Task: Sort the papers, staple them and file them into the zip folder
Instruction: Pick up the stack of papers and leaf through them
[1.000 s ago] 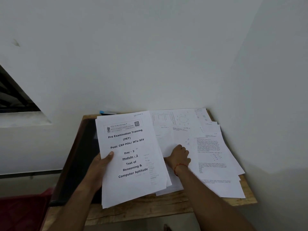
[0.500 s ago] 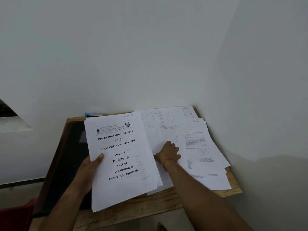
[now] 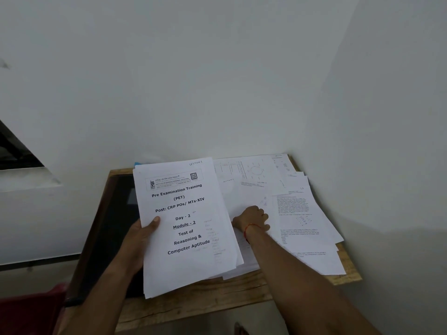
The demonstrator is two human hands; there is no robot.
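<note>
Head view: left hand (image 3: pixel 142 235) grips the stack (image 3: pixel 186 226), seemingly light and floppy, at its edge. On loose sheets (image 3: pixel 297 213), likely slippery, right hand (image 3: pixel 252 220) rests, fingers (image 3: pixel 263 215) curled; grasp unclear.

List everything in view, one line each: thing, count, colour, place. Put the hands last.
held stack: one, white, black print, in the left hand.
loose sheets: several, white, overlapping on the table's right half.
table: one, light wood, in the room corner.
dark flat item: one, black, table's left part, partly under the held stack.
blue item: one, mostly hidden, behind the held stack's far edge.
red object: one, lower left beside the table.
wrist thread: one, red, on the right wrist.
left hand: grips the held stack, thumb on its cover.
right hand: on the loose sheets, fingers curled; whether it pinches one is unclear.
</note>
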